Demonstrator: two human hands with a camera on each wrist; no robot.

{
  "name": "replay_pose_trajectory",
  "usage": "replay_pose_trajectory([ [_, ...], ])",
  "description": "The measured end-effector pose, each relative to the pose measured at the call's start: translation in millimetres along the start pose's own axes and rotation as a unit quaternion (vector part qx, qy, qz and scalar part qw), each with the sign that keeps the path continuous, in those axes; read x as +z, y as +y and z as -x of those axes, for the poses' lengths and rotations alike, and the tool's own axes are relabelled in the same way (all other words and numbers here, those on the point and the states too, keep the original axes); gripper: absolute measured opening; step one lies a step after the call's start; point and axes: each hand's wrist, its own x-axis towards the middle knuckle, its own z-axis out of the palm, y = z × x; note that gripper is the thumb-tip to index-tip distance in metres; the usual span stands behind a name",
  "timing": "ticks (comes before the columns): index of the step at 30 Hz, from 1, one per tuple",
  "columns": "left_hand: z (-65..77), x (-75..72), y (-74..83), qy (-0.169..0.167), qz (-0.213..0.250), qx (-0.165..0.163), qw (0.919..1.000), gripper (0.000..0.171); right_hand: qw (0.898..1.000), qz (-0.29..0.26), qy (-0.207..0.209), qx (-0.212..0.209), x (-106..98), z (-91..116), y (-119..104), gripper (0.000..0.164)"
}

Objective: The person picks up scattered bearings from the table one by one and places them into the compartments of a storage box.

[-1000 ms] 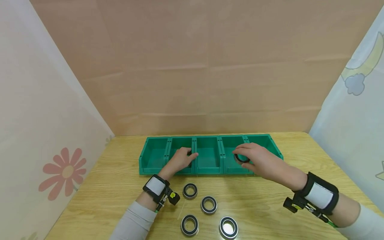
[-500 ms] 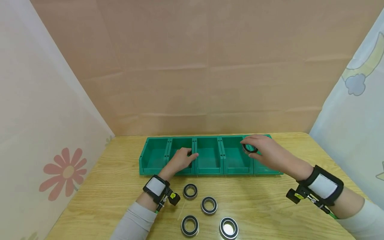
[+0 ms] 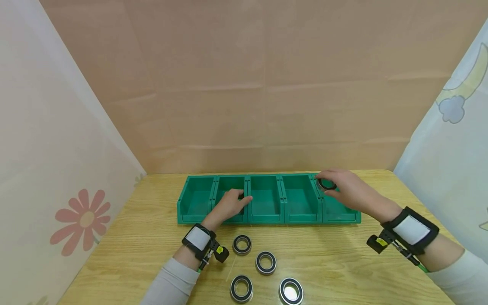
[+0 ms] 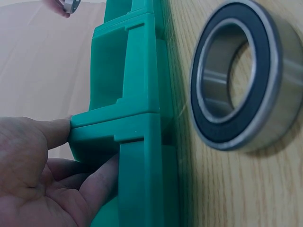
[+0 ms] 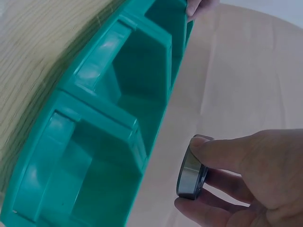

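A row of joined green bins (image 3: 265, 218) stands on the wooden table. My left hand (image 3: 228, 205) reaches into the second compartment from the left. In the left wrist view its thumb lies on the edge of the divider and its fingers curl inside the compartment, gripping the bin wall; some fingertips are hidden. Over the rightmost compartment, my right hand (image 3: 350, 190) holds a ball bearing (image 5: 190, 176) between thumb and fingers, apart from the bin. The bearing is a metal ring with a dark face, and it is tilted.
Several more bearings lie flat on the table in front of the bins: one bearing (image 3: 242, 253) nearest the left wrist, another bearing (image 3: 259, 269) to its right, and two closer to me. A brown paper backdrop (image 3: 263, 106) rises behind; patterned side panels (image 3: 84, 140) flank the table.
My right hand has moved rightward with the bearing, from over the fourth compartment to over the rightmost one. The left hand has stayed in place.
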Motion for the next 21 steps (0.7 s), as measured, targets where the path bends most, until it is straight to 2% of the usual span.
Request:
replay_pose_trajectory([
  [21,0.5,0.1,-0.3,-0.001,0.009,0.004,1.0,0.06,0.999,0.004,-0.009,0.032,20.3,-0.8,26.1,0.043],
])
